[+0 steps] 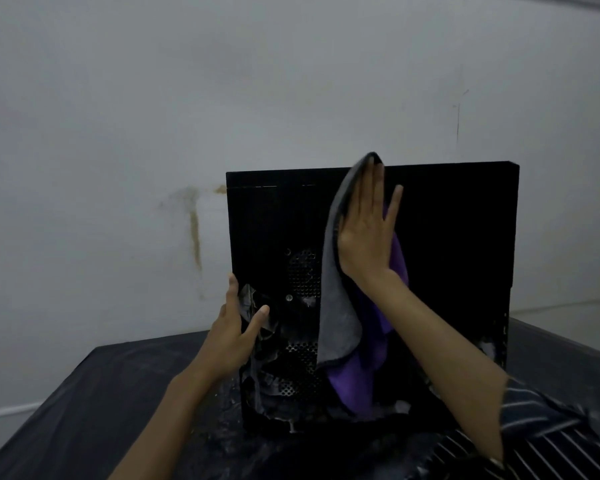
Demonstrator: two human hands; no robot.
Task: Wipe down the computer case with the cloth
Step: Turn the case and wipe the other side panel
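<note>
Nearest to me, at the lower right, a dark sleeve with thin pale stripes (548, 441) lies over my right forearm. Both forearms reach forward over a table covered in black sheeting (94, 393), which carries pale smears and scraps close to the base of the case.

My left hand (234, 327) sits at the lower left edge of the black computer case (458, 237); its fingers lie along the edge and the thumb hooks round onto the side panel, so it grips the case lightly there. Torn, crumpled film clings to the panel just beside that thumb, over the perforated vent holes.

My right hand (368, 237) is flat, fingers straight and spread, pressing the cloth (336, 317) against the upper middle of the side panel. The cloth is grey on one face and purple on the other; its top corner folds over my fingertips near the case's upper edge, and the rest hangs down past my wrist toward the table.

The case stands upright on the table. Behind it is a pale wall (118, 116) with a brownish stain beside the case's left edge.
</note>
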